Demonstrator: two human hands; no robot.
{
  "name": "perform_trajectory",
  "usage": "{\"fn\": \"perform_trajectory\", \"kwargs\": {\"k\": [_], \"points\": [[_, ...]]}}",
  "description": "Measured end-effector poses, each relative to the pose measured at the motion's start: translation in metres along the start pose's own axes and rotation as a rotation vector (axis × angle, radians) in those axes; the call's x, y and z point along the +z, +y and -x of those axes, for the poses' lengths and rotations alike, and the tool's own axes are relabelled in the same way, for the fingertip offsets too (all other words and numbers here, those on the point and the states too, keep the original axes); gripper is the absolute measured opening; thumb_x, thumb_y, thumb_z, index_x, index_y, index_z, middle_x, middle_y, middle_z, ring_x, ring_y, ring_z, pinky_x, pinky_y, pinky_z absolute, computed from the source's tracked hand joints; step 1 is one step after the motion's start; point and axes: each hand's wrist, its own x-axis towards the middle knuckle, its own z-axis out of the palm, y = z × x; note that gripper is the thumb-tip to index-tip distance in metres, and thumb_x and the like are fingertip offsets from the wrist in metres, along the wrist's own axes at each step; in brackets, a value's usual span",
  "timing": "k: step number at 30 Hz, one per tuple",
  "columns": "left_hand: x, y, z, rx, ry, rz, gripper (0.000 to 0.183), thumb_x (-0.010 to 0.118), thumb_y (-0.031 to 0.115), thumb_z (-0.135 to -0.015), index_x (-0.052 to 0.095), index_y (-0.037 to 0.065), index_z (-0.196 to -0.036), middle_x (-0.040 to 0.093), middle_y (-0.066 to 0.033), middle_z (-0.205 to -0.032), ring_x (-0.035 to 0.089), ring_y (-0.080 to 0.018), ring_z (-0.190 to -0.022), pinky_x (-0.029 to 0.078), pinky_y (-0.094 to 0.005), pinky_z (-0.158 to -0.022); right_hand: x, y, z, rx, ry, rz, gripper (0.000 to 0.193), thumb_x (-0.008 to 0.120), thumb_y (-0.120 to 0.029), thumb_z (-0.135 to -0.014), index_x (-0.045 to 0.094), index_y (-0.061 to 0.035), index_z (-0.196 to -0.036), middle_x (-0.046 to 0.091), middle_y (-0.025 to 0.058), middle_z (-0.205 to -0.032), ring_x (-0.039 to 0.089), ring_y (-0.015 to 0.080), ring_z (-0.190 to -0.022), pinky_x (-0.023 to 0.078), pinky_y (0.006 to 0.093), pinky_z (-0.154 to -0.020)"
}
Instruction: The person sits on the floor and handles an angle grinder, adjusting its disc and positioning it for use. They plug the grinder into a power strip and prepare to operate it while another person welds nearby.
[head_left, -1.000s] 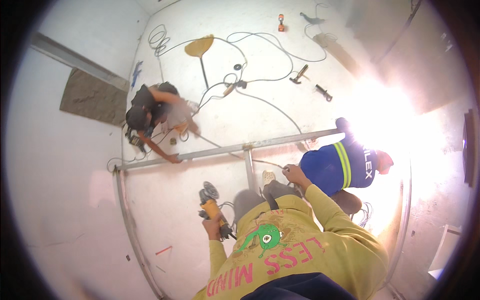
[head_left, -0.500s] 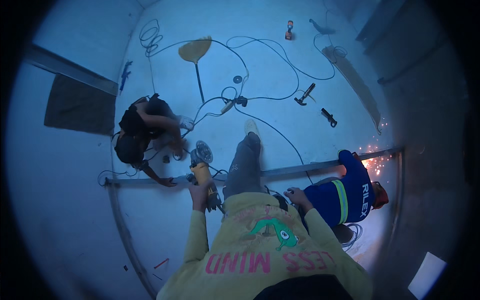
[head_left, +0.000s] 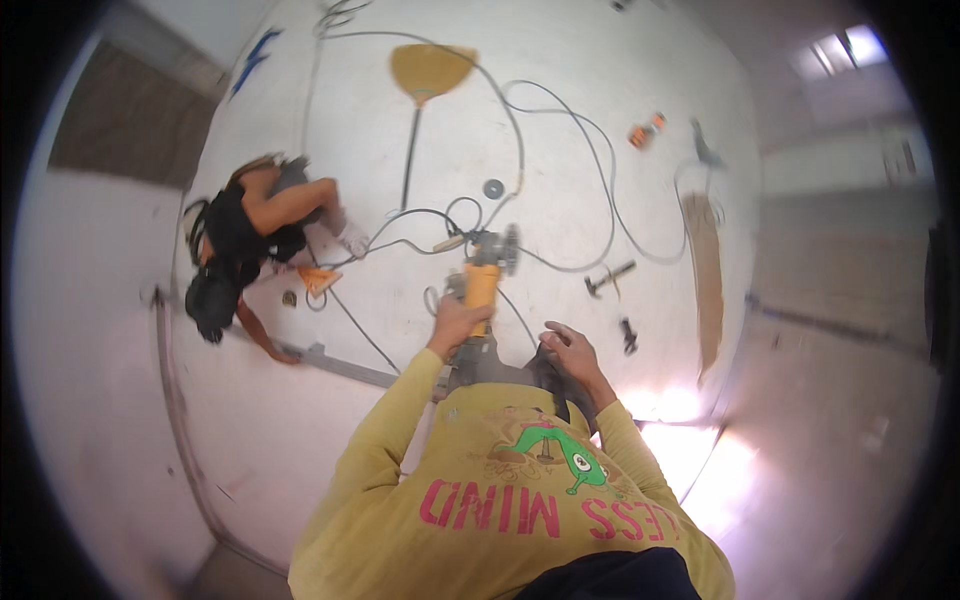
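Observation:
A yellow angle grinder is in my left hand, its fingers wrapped round the body. The grinder's disc end points away from me and stands above the floor, near a cable junction. My right hand is empty, with its fingers loosely apart beside a dark strap-like thing at my waist. To the left, a co-worker in a dark top crouches with one hand on a grey metal bar. Close to that person lies an orange triangular square.
Cables loop across the pale floor. A broom and a loose disc lie ahead. On the right are a hammer, a blurred dark tool, an orange drill and a brown strip. Strong glare hides the lower right.
The grinder in my left hand has moved right and farther ahead. My view has turned; the blue-clad co-worker and sparks no longer show, and glare fills the lower right. The picture is brighter.

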Motion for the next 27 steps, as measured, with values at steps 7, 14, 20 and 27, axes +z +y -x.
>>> {"fn": "perform_trajectory", "kwargs": {"k": [7,14,20,27], "points": [[0.072,0.079,-0.008,0.047,0.028,-0.182,0.067,0.086,0.047,-0.074,0.068,-0.01,-0.104,0.075,-0.0192,-0.09,0.073,-0.0251,-0.082,0.056,-0.0412,-0.071,0.013,-0.137,-0.092,-0.074,-0.328,-0.393,0.049,0.068,-0.04,-0.101,0.056,-0.0065,-0.135,0.067,0.0055,-0.125,0.066,0.0218,-0.112,0.055,0.0407,-0.097],[0.067,0.088,-0.179,0.417,0.45,0.261,0.038,0.07,0.036,-0.097,0.071,-0.001,-0.106,0.072,-0.0154,-0.08,0.069,-0.0195,-0.076,0.055,-0.0366,-0.069,-0.01,-0.263,-0.319,0.191,-0.671,-0.345,0.048,0.071,-0.025,-0.093,0.054,-0.0036,-0.133,0.063,0.0135,-0.129,0.062,0.0326,-0.123,0.054,0.0498,-0.102],[0.134,-0.047,-0.181,0.028,1.403,0.671,0.034,0.066,0.033,-0.101,0.067,0.001,-0.089,0.064,-0.0033,-0.067,0.063,-0.0128,-0.056,0.05,-0.0338,-0.054,-0.059,-0.292,-0.493,0.241,-0.77,0.087,0.051,0.072,-0.033,-0.091,0.052,-0.0078,-0.13,0.061,0.0119,-0.119,0.064,0.0323,-0.107,0.055,0.0532,-0.096],[0.385,-0.123,-0.128,-0.092,1.713,1.35,0.021,0.066,0.019,-0.101,0.065,0.001,-0.09,0.061,-0.0019,-0.071,0.063,-0.0151,-0.061,0.054,-0.0307,-0.061,-0.155,-0.343,-0.538,0.202,-0.6,0.445,0.044,0.071,-0.034,-0.091,0.053,-0.0118,-0.124,0.059,0.0072,-0.105,0.062,0.027,-0.094,0.056,0.0486,-0.088]]}}
